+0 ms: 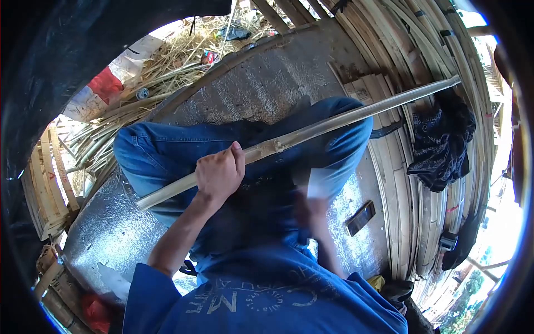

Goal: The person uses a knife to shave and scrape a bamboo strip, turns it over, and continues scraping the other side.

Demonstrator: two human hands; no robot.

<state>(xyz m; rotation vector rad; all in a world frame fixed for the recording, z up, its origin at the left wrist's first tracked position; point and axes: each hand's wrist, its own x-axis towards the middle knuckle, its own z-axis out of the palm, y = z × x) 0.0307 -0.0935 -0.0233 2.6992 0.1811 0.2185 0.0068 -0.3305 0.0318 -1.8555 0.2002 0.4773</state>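
Observation:
A long bamboo pole [334, 123] lies slantwise across my crossed legs, with a node near its middle. Its near end is at the lower left and the far end reaches the upper right. My left hand [218, 173] is closed around the pole, left of the node. Below the pole on the right, my right hand [310, 209] is smeared by motion. A pale, flat, blade-like piece, seemingly a broad knife [320, 183], extends upward from its fingers. The blur hides its exact shape and the grip. The knife appears apart from the pole.
I sit on a shiny grey mat [119, 236]. A phone [360, 218] rests on it at the right. Stacked bamboo strips [397, 192] line the right side, with dark patterned cloth [442, 145] over them. Loose straw and strips [178, 64] cover the ground at upper left.

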